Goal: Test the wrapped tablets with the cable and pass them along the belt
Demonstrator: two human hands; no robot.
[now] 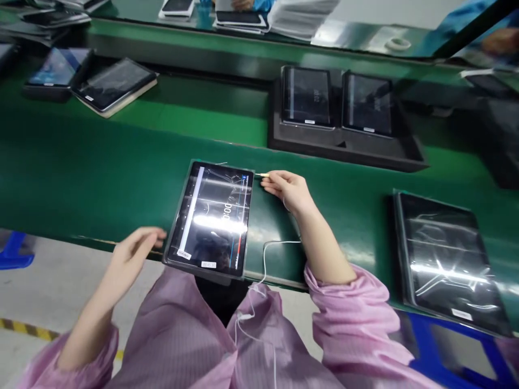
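Observation:
A tablet (214, 216) in clear film lies at the front edge of the green bench, its screen lit with large digits and bright glare. My right hand (290, 189) pinches a thin earphone plug (263, 175) with a yellow sleeve, its metal tip pointing at the tablet's upper right corner. Whether the tip touches the tablet I cannot tell. A white earphone cable (265, 259) runs from under my right forearm down over my shirt. My left hand (135, 251) hovers beside the tablet's lower left edge, fingers loosely bent and holding nothing visible.
Two tablets sit in a black tray (344, 141) at the back. A film-wrapped stack of tablets (446, 259) lies right. More tablets (117, 84) rest back left. Beyond the bench divider are papers (298, 19), a tape roll (398, 44) and co-workers' hands. Blue stools stand below.

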